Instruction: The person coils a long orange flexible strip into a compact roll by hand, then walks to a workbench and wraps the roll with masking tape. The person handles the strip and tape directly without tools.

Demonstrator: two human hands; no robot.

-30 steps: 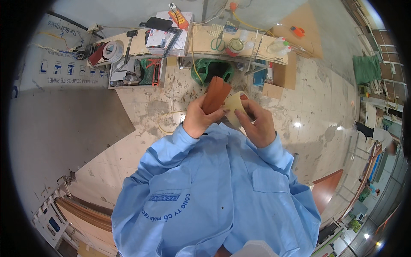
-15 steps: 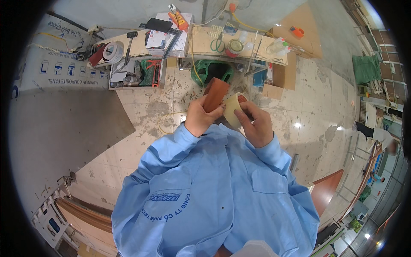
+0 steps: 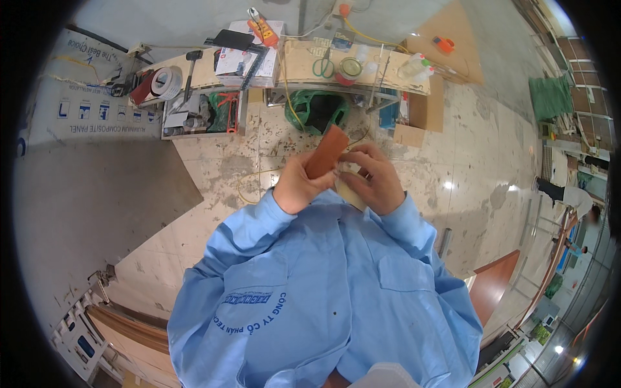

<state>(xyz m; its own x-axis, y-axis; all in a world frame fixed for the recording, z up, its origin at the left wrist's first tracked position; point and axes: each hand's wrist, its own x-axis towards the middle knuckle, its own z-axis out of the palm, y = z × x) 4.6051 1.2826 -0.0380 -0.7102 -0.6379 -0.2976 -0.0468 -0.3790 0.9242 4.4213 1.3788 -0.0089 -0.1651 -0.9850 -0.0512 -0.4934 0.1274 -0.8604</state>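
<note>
Near the middle of the view my left hand (image 3: 296, 184) is closed round a reddish-brown strip (image 3: 326, 152), tilted with its upper end to the right. Close to its right side is my right hand (image 3: 377, 181), with bent fingers and fingertips near the strip's edge. A roll of pale yellow tape (image 3: 350, 192) sits under the right hand's fingers and thumb, mostly hidden by them and close to my blue jacket (image 3: 323, 258). My right hand seems to grip the roll, though the contact is partly covered.
Beyond my hands stands a long bench (image 3: 301, 74) with scissors (image 3: 323, 67), a hammer (image 3: 191, 68) and bottles (image 3: 415, 65). Below it are a tool drawer (image 3: 204, 134), a green-lined bin (image 3: 315, 111) and a cardboard box (image 3: 427, 107). A grey panel (image 3: 110, 200) lies left; another person (image 3: 577, 200) is far right.
My right hand has turned over and its fingers have moved up beside the strip. The tape roll has dropped lower and is now mostly covered. My left hand still holds the strip.
</note>
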